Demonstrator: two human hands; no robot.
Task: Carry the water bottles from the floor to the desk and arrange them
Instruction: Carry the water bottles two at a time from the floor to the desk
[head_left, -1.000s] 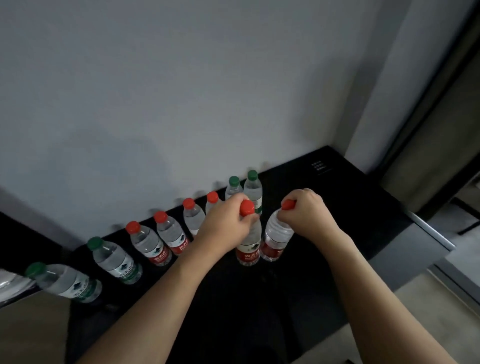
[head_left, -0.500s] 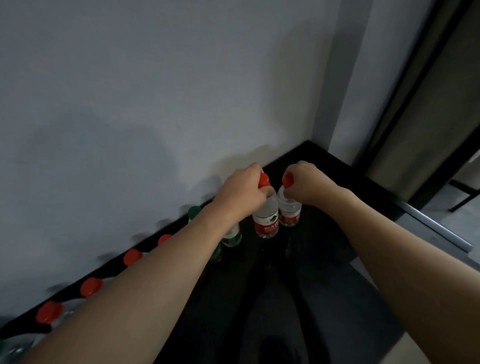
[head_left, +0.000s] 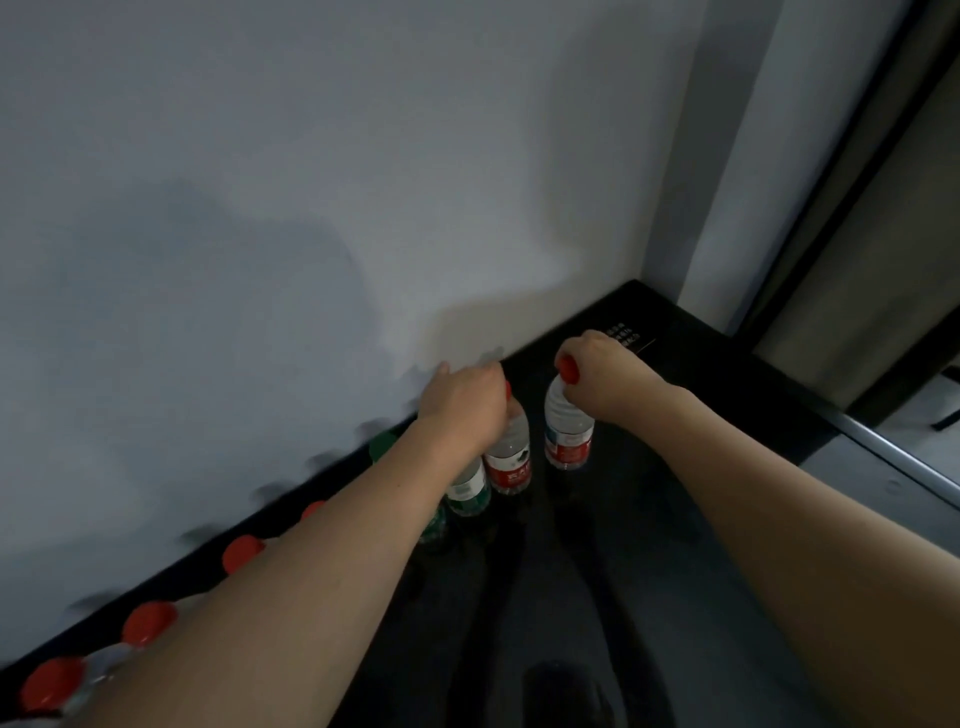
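Observation:
My left hand (head_left: 465, 402) grips the red cap of a red-labelled water bottle (head_left: 509, 457) standing on the black desk (head_left: 727, 467). A second red-labelled bottle (head_left: 567, 431) stands just to its right, and my right hand (head_left: 602, 371) holds it by its red cap. A row of bottles runs along the wall to the left: a green-labelled one (head_left: 467, 491) beside my left forearm, a green cap (head_left: 383, 446), and several red caps (head_left: 241, 553). My left arm hides most of that row.
A grey wall (head_left: 363, 182) rises directly behind the bottle row. The desk's back right corner (head_left: 639, 296) meets a pillar. The desk's right edge has a metal trim (head_left: 893, 457), with floor beyond it.
Both hands and their two bottles have moved toward the wall and the desk's right corner. The view has swung right, pushing the bottle row to the lower left under my left arm.

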